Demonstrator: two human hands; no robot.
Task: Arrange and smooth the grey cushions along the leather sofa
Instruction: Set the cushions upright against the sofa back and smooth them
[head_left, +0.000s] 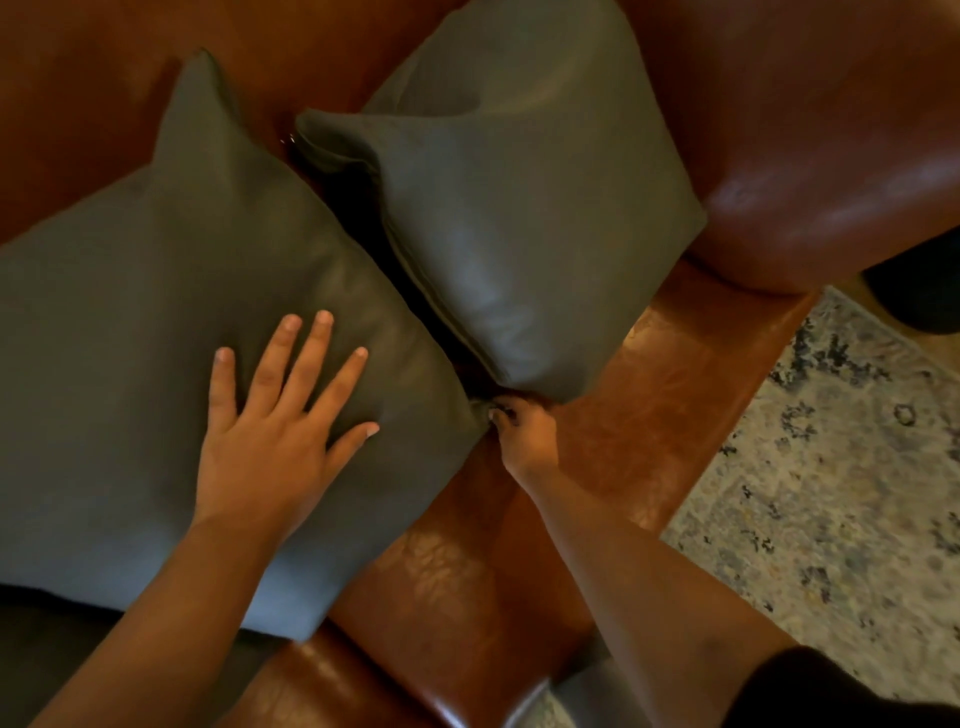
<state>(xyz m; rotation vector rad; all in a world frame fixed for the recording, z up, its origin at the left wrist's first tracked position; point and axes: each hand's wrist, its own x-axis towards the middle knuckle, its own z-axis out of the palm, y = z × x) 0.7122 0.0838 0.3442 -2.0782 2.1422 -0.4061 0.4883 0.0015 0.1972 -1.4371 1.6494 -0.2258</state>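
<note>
Two grey cushions lean against the back of the brown leather sofa. The left cushion is the larger one in view, and my left hand lies flat on its front with the fingers spread. The right cushion stands beside the sofa's armrest. My right hand is down at the seat between the two cushions, its fingers pinched on the lower right corner of the left cushion. A dark gap separates the cushions.
A pale patterned rug covers the floor to the right of the sofa. A dark rounded object sits on the floor by the armrest. Dark grey fabric shows at the lower left below the left cushion.
</note>
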